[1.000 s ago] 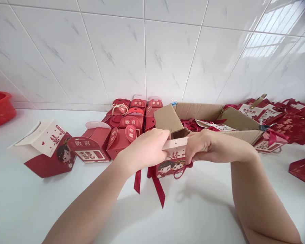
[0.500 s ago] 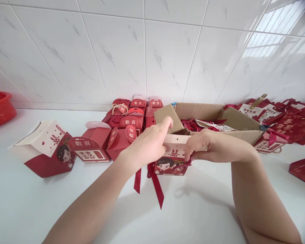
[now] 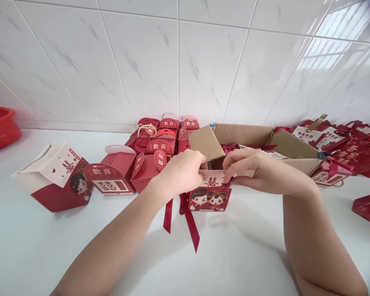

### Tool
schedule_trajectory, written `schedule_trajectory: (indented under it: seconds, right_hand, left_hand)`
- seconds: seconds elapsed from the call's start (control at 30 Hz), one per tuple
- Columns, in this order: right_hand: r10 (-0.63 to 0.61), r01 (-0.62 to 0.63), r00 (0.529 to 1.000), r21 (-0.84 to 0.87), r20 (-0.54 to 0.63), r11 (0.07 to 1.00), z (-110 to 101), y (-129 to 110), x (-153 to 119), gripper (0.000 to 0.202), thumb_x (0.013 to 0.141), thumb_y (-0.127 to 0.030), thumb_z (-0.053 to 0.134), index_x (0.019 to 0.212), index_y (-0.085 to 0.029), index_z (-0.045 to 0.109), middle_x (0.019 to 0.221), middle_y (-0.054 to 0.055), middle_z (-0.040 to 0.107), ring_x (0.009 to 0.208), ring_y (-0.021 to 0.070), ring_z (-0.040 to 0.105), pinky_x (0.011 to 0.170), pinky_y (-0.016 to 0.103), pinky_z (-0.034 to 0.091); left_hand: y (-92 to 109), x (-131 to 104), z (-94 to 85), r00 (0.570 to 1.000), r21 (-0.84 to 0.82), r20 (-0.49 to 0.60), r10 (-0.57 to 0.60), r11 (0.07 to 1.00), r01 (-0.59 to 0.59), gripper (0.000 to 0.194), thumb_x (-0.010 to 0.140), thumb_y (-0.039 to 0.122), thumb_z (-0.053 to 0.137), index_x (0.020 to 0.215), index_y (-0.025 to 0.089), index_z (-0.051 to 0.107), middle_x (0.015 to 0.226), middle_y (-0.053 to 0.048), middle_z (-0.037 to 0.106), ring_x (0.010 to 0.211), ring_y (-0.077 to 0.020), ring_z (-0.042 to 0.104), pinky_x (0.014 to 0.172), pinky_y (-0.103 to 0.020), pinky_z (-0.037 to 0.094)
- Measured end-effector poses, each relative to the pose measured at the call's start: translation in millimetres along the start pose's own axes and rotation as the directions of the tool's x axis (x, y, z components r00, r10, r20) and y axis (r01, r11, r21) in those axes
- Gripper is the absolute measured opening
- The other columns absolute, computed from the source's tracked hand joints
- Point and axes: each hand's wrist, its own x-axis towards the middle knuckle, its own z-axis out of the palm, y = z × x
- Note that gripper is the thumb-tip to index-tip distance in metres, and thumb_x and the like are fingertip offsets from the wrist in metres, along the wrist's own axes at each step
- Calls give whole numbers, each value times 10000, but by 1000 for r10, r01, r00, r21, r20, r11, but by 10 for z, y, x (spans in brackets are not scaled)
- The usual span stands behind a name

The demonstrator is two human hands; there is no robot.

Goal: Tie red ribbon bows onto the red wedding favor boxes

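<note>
A small red-and-white gift box (image 3: 209, 200) stands on the white surface in front of me, with two cartoon figures and red characters on its face. My left hand (image 3: 185, 169) is closed on the top left edge of its white panel, its fingers curled over and partly hidden behind the panel. At the top right edge my right hand (image 3: 254, 169) pinches the panel between thumb and fingers. A dark red ribbon (image 3: 191, 230) hangs out on the box's left side, its ends lying towards me. The box's back is hidden.
Several red boxes (image 3: 160, 146) cluster by the tiled wall. Behind my right hand stands an open cardboard carton (image 3: 243, 135) with ribbons inside. A larger white-and-red box (image 3: 60, 181) is at left, a red basin (image 3: 1, 131) beyond it. Red bags (image 3: 362, 152) lie at right.
My left index finger has come down from above the panel and curled behind it. A dark red ribbon loop by my right fingers is out of sight, and both cartoon figures now show.
</note>
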Motion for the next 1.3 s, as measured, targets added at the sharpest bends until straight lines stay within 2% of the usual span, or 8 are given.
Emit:
schedule_trajectory:
  seconds: [0.2, 0.4, 0.57, 1.07, 1.2, 1.3]
  right_hand:
    - [55, -58, 997, -69, -45, 996, 158, 28, 127, 171, 848, -119, 583, 849, -212, 727, 877, 30, 594, 767, 126, 539, 670, 249, 454]
    - [102, -101, 995, -124, -2, 987, 166, 44, 125, 183, 823, -120, 610, 831, -246, 743, 885, 36, 528, 806, 143, 515, 682, 256, 454]
    - [91, -90, 996, -81, 9, 993, 143, 47, 119, 168, 849, -173, 592, 855, -243, 745, 863, 36, 555, 774, 142, 522, 658, 254, 455]
    - [98, -98, 995, -63, -10, 993, 141, 42, 108, 127, 829, -181, 603, 853, -207, 724, 878, 32, 599, 758, 134, 545, 669, 261, 449]
    - [98, -98, 995, -60, -18, 993, 156, 26, 138, 52, 816, -162, 604, 795, -186, 645, 864, 32, 600, 751, 134, 534, 649, 251, 433]
    - [89, -91, 996, -63, -26, 994, 164, 19, 152, 77, 802, -130, 583, 758, -186, 555, 777, 10, 589, 717, 128, 506, 617, 238, 406]
  left_hand:
    - [-1, -8, -3, 999, -19, 29, 21, 1000, -20, 188, 772, 290, 592, 605, 206, 567, 604, -1, 622, 477, -137, 487, 426, -272, 311]
    - [-1, -6, -10, 999, -21, 39, 13, 1000, -12, 247, 774, 352, 612, 580, 201, 583, 550, -12, 581, 455, -135, 456, 409, -284, 248]
    - [-26, -10, -2, 999, -51, 40, 37, 998, -35, 299, 792, 440, 602, 609, 204, 597, 561, -15, 578, 445, -126, 421, 414, -283, 251]
    - [-32, -27, 10, 997, -53, 18, 76, 996, -75, 276, 784, 383, 607, 580, 198, 577, 514, -3, 557, 405, -106, 364, 397, -273, 270]
    - [-34, -22, 15, 997, -48, 16, 76, 996, -75, 260, 776, 350, 594, 571, 196, 557, 500, -3, 529, 397, -105, 334, 400, -286, 241]
    - [-23, -24, 4, 996, -52, 31, 83, 995, -81, 199, 742, 249, 593, 558, 195, 540, 491, 6, 509, 399, -100, 311, 413, -290, 234]
